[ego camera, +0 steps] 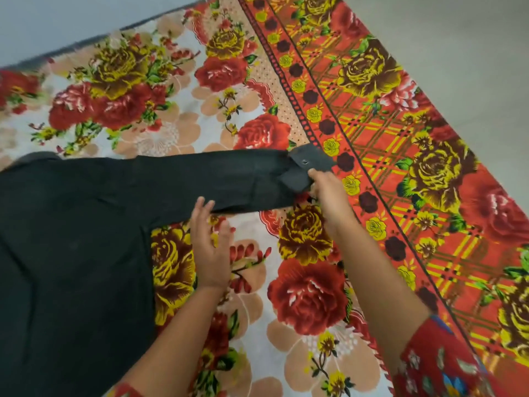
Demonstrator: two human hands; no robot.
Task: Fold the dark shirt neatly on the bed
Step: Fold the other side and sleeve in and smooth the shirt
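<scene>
The dark shirt (74, 247) lies flat on the bed, filling the left half of the view. Its long sleeve (217, 179) stretches out to the right, ending in a cuff (310, 161) with a metal snap. My right hand (326, 193) pinches the lower flap of that cuff. My left hand (210, 245) is flat with straight fingers beside the sleeve's lower edge, fingertips just touching the cloth. The shirt's collar and other sleeve are out of view.
The bed is covered by a floral blanket (309, 296) with red and yellow roses and an orange plaid border (400, 156) on the right. Pale floor (472, 53) lies beyond the bed's right edge and far side.
</scene>
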